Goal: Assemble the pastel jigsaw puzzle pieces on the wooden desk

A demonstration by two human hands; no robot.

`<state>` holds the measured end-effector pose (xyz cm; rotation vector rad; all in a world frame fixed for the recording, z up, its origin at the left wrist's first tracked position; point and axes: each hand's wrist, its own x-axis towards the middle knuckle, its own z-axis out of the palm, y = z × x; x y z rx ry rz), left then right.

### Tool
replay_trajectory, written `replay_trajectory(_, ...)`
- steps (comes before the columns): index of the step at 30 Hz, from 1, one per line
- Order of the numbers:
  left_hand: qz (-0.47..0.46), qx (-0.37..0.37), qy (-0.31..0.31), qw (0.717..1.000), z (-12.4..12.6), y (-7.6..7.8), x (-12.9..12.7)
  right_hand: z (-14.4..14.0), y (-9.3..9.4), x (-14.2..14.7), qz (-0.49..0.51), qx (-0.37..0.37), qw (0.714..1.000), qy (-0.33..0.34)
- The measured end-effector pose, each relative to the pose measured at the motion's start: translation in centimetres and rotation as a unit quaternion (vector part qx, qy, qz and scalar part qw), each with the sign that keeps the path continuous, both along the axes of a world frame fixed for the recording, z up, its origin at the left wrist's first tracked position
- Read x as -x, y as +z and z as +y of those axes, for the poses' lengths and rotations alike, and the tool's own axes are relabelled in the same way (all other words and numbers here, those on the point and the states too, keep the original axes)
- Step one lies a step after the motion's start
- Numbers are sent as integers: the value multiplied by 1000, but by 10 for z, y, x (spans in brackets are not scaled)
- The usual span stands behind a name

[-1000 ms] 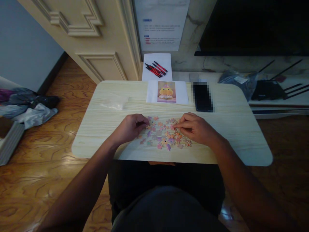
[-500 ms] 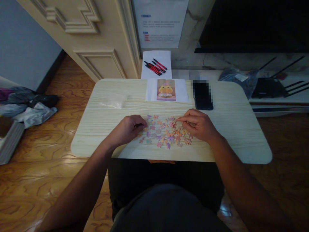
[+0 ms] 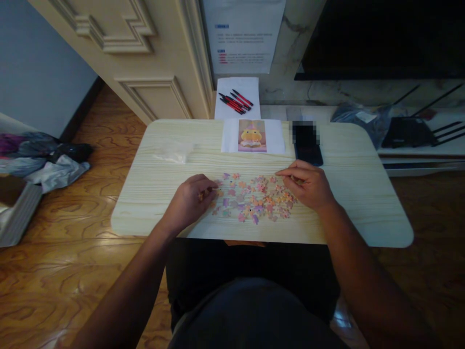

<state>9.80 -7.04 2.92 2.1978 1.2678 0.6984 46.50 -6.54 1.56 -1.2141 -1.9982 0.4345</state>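
Observation:
Loose jigsaw puzzle pieces (image 3: 269,198) in pink, orange, purple and pale green lie in a spread on the small table, bunched more thickly to the right. My left hand (image 3: 191,199) is curled at the left edge of the spread, with orange-brown puzzle pieces (image 3: 202,196) showing between its bent fingers and thumb. Over the upper right edge of the pieces is my right hand (image 3: 307,184), its fingers bent and the index fingertip close to the thumb. What that hand holds, if anything, is too small and shaded to name.
Behind the pieces lies a paper with a yellow cartoon picture (image 3: 252,136). A dark phone (image 3: 308,148) is at the back right, a clear plastic bag (image 3: 174,152) at the left. Red pens (image 3: 236,102) rest on white paper beyond the table (image 3: 145,194).
My right hand has shifted right, off the middle pieces, uncovering a few near its fingertips. My left hand has turned a little, so pieces in it now show. The view has shifted slightly.

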Motion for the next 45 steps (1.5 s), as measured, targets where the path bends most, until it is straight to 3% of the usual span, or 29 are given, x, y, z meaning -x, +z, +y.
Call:
replay_trajectory(7,2,-15,-74,997,-35,1,-31,1,-5,1,-1,-15,1000,23)
replay_trajectory(11,22,-22,-77,997,-47,-5,-51,1,-7,1,-2,-7,1000,17)
replay_trajectory(15,41,-17,-83,996,-39,-8,-61,1,-7,1,2,-4,1000,19)
replay_trajectory(22,92,46,-92,990,-19,1,-72,0,-6,3,6,-16,1000,25)
replay_trajectory(34,186,57,-126,973,-15,13,-88,0,-3,4,8,-11,999,35)
replay_trajectory(45,70,147,-124,979,-6,20,-70,2,0,4,-7,-4,999,48)
